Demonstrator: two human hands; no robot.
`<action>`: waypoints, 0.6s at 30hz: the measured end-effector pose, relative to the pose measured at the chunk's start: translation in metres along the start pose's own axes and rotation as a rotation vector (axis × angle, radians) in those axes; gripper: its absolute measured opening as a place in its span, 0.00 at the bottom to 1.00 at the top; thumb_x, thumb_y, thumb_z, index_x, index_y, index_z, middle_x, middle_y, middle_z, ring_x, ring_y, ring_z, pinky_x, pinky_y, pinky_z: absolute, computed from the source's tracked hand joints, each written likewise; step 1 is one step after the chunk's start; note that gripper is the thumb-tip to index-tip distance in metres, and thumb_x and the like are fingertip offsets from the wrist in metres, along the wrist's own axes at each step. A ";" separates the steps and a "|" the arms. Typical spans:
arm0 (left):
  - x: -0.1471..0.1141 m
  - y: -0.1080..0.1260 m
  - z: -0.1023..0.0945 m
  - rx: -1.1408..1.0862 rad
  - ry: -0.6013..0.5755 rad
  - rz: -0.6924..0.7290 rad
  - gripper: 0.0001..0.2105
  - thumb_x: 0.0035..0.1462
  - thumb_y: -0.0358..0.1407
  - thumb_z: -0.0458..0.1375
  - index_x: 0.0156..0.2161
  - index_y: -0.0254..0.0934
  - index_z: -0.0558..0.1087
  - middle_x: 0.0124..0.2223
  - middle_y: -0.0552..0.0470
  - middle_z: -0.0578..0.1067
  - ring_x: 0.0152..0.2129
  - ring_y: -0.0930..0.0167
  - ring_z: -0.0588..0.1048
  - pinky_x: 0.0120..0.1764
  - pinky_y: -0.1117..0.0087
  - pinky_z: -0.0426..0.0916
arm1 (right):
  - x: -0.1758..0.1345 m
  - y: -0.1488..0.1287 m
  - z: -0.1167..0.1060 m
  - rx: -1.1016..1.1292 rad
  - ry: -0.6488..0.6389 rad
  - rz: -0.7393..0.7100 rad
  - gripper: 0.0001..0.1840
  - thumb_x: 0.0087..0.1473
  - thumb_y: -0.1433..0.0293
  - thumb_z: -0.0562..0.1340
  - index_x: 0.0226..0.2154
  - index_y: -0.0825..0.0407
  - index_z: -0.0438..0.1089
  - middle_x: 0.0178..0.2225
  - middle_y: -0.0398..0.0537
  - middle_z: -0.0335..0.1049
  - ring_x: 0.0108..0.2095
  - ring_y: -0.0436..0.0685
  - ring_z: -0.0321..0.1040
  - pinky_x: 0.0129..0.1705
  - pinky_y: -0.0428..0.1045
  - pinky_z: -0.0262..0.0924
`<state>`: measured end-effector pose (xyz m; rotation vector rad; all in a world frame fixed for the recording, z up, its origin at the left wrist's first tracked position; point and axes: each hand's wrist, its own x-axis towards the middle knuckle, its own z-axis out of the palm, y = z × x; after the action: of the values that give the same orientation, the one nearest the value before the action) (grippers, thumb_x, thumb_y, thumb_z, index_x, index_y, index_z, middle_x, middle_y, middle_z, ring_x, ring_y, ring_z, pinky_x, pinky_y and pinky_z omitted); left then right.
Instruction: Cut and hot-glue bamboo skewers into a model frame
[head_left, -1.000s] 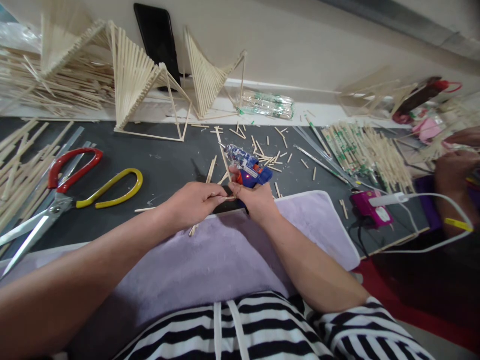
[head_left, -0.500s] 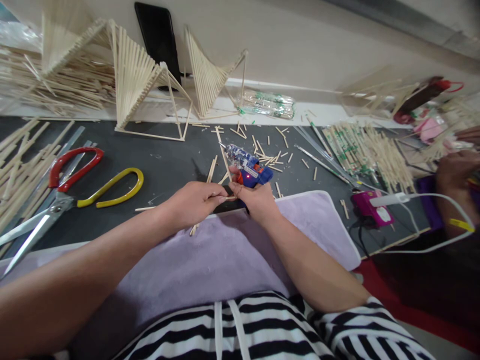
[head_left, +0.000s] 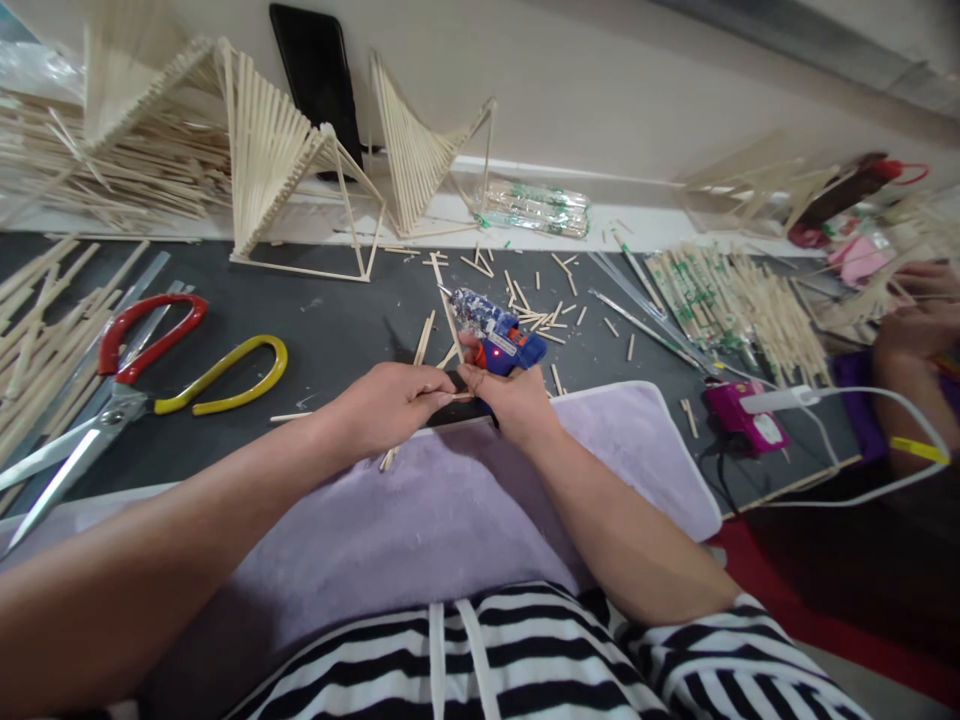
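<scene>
My left hand [head_left: 401, 400] pinches a thin wooden stick [head_left: 460, 397] between thumb and fingers, just above the edge of the lilac cloth [head_left: 360, 530]. Right beside it, my right hand [head_left: 514, 397] is closed around a blue hot glue gun [head_left: 499, 340] with a lit red light, its foil-wrapped nozzle pointing away to the upper left. The right thumb and fingertip also meet the sticks. A second wooden stick [head_left: 448, 310] slants up from the fingers, close to the nozzle. Where the sticks join is hidden by my fingertips.
Scissors [head_left: 124, 400] with red and yellow handles lie spread at left by long sticks. Stick frames [head_left: 270, 170] and a black phone [head_left: 319, 90] stand behind. Cut stick pieces [head_left: 536, 318] litter the board. At right are a pink power adapter [head_left: 746, 415], white cable and another person's hand [head_left: 911, 330].
My hands, the sticks and the glue gun stay in place. At far right, the other person's hands have shifted slightly.
</scene>
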<state>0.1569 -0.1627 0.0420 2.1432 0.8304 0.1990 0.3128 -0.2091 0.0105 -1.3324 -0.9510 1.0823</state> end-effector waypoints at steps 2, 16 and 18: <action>0.000 0.000 0.000 -0.003 0.003 0.006 0.12 0.55 0.34 0.47 0.33 0.37 0.73 0.31 0.54 0.74 0.29 0.74 0.69 0.31 0.76 0.59 | 0.000 0.000 0.000 0.005 0.000 -0.001 0.20 0.39 0.67 0.65 0.39 0.51 0.70 0.32 0.44 0.68 0.30 0.50 0.66 0.35 0.49 0.65; 0.000 0.000 0.000 -0.001 0.000 -0.009 0.12 0.55 0.35 0.47 0.35 0.37 0.73 0.33 0.54 0.75 0.30 0.73 0.69 0.32 0.75 0.60 | 0.000 -0.001 0.001 -0.034 0.022 -0.019 0.20 0.38 0.67 0.65 0.39 0.51 0.70 0.31 0.44 0.69 0.31 0.52 0.67 0.34 0.49 0.65; 0.000 -0.001 0.000 0.009 -0.004 -0.002 0.12 0.55 0.35 0.47 0.35 0.37 0.73 0.33 0.53 0.75 0.30 0.72 0.70 0.33 0.75 0.61 | -0.001 -0.003 0.002 -0.035 0.025 -0.019 0.19 0.39 0.68 0.65 0.38 0.51 0.70 0.30 0.44 0.69 0.30 0.52 0.67 0.34 0.49 0.65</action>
<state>0.1560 -0.1624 0.0409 2.1501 0.8321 0.1902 0.3110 -0.2091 0.0139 -1.3601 -0.9657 1.0366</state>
